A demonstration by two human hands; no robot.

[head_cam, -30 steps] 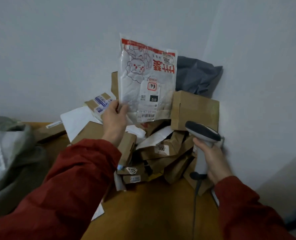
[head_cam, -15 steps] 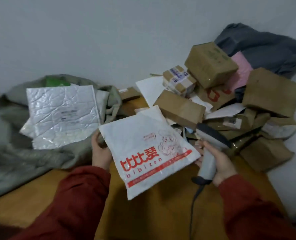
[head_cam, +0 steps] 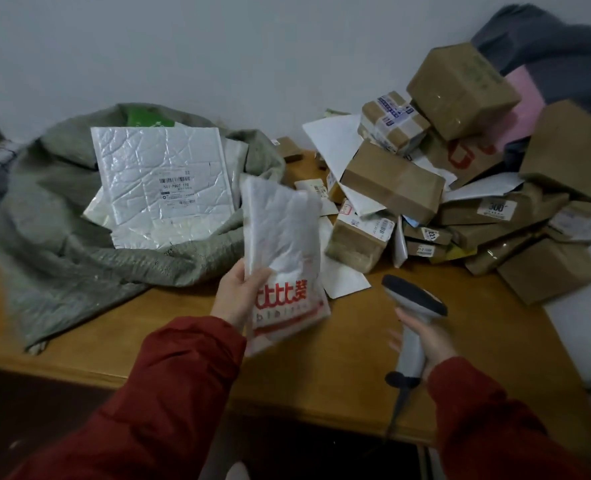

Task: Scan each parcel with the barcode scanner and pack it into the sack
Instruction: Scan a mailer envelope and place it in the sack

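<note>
My left hand (head_cam: 234, 296) grips a white plastic mailer (head_cam: 282, 258) with red lettering by its lower left edge, holding it above the table, just right of the sack's mouth. The grey-green woven sack (head_cam: 62, 237) lies open on the left, with a silver bubble mailer (head_cam: 159, 181) on top inside it. My right hand (head_cam: 425, 341) holds the grey barcode scanner (head_cam: 413, 306) by its handle, low over the table, head pointing left. A heap of brown parcels (head_cam: 391, 181) fills the right back corner.
The wooden table (head_cam: 339, 368) has its front edge close to me. White envelopes (head_cam: 335, 140) and a taped box (head_cam: 392, 119) lie in the heap. A dark grey bag (head_cam: 546, 39) and a pink mailer (head_cam: 524, 95) lean in the corner. The scanner's cable (head_cam: 396, 414) hangs over the edge.
The mailer came down from in front of the heap, where it was held up by the scanner, and swung left toward the sack. The scanner dropped lower. My view turned left.
</note>
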